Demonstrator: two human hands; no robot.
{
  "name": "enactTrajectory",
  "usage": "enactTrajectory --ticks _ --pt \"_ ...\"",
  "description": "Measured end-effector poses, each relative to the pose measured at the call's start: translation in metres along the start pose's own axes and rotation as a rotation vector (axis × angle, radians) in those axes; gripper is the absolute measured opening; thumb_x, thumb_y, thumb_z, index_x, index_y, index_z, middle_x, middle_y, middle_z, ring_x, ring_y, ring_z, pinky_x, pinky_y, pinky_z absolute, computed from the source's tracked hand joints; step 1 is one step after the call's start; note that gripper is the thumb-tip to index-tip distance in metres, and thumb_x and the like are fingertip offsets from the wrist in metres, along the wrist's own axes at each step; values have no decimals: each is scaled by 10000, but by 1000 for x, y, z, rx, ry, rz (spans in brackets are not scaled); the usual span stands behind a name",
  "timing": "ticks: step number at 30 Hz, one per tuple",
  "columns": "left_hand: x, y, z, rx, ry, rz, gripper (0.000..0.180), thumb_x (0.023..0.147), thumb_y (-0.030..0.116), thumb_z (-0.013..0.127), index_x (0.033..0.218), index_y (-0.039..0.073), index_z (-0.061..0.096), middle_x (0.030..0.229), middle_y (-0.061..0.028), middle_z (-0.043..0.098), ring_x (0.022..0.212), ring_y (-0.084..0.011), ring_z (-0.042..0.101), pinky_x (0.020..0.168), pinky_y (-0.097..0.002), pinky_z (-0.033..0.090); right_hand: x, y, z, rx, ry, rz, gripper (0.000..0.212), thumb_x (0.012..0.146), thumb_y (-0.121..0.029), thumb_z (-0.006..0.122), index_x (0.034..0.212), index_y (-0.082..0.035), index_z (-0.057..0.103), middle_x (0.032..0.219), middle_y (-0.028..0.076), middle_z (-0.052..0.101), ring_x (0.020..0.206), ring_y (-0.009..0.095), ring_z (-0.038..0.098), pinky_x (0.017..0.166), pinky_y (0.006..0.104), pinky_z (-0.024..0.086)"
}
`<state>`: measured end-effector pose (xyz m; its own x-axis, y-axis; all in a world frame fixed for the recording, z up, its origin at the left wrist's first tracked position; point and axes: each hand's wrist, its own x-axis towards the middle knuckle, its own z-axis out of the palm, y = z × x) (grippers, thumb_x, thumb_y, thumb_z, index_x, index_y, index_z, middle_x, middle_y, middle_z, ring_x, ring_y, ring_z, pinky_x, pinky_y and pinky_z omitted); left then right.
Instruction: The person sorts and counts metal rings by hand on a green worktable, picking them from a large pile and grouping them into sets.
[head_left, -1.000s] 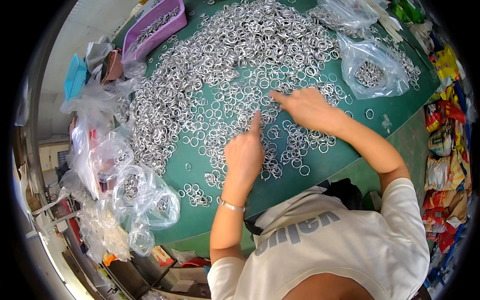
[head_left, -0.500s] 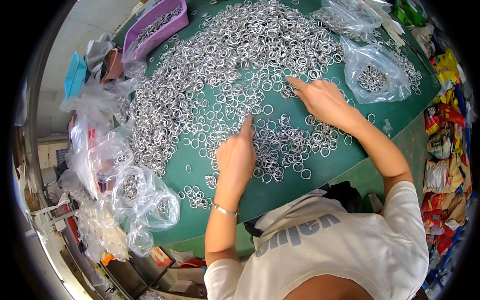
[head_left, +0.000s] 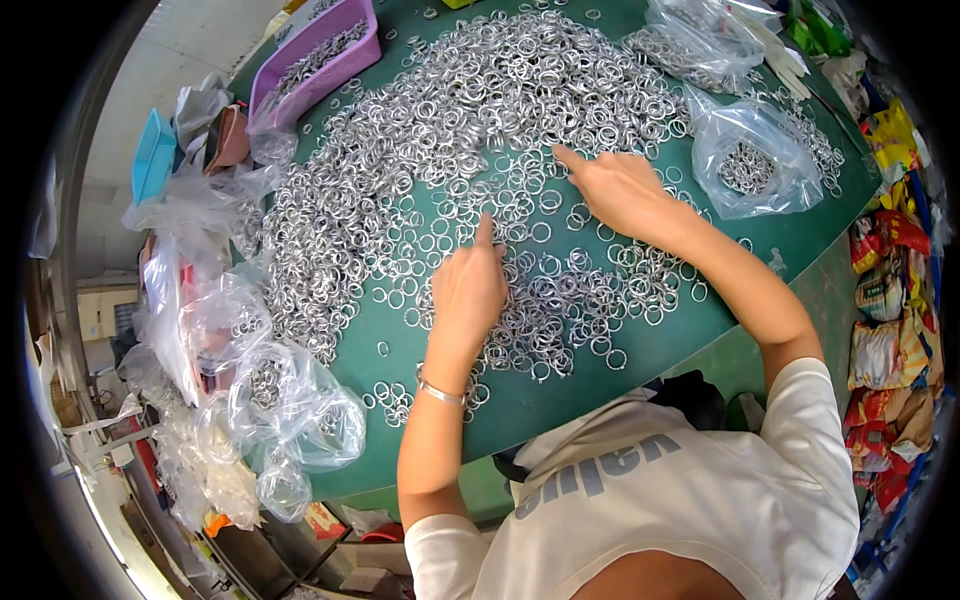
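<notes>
A wide heap of silver metal rings (head_left: 520, 80) curves over the green table (head_left: 520, 410), with looser rings spread in front of it. My left hand (head_left: 467, 290) lies over the scattered rings, its index finger stretched forward to touch some of them and the other fingers bent under. At the front border of the big heap, my right hand (head_left: 620, 190) points its index finger left onto the rings; its remaining fingers are partly folded. Neither hand grips anything that I can see. Between my hands and my body is a denser pile of rings (head_left: 545, 315).
At the back left stands a pink-purple basket (head_left: 315, 65) holding small metal parts. Clear plastic bags (head_left: 300, 400) crowd the left edge, some with rings inside. To the right lies an open clear bag (head_left: 750, 170) of rings. Colourful packages (head_left: 885, 300) line the right side.
My right hand has shifted left along the heap's front border. My left hand has moved slightly forward and left, its index finger still extended among the rings.
</notes>
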<state>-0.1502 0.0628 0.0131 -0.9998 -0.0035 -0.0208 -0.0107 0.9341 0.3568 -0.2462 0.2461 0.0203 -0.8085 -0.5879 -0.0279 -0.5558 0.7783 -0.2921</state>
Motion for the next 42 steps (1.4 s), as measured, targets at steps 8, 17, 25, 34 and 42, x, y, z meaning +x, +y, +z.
enactTrajectory --ticks 8,17,25,34,42 --pt "-24 -3 -4 -32 -126 159 251 836 99 550 1072 123 632 581 -182 551 507 -345 541 498 -410 425 -29 -22 7 -43 -298 -315 483 686 -5 524 1162 -80 560 648 141 607 613 296 612 522 417 454" --pt "14 -20 3 15 37 68 334 861 121 516 1194 100 531 617 -190 582 555 -369 567 524 -457 437 0 -12 -4 -114 34 -206 301 694 -42 587 995 -43 590 659 130 618 637 293 636 503 399 478" --pt "1 -31 4 -67 115 64 149 852 115 534 944 86 647 587 -196 560 563 -361 570 516 -426 440 4 -31 10 -175 -109 -332 270 709 -55 566 977 -32 588 662 113 620 611 285 627 500 404 470" --pt "44 -31 12 -188 227 65 132 859 132 536 940 74 623 587 -184 558 524 -355 544 496 -413 411 18 -18 10 84 57 -209 111 811 -153 585 861 -54 585 654 132 605 633 333 611 522 437 461" --pt "27 -45 11 75 108 66 83 844 171 554 867 97 583 602 -160 586 568 -345 578 515 -421 446 22 -17 22 141 4 -207 100 798 -153 596 791 -57 567 601 132 587 595 319 607 489 423 435"
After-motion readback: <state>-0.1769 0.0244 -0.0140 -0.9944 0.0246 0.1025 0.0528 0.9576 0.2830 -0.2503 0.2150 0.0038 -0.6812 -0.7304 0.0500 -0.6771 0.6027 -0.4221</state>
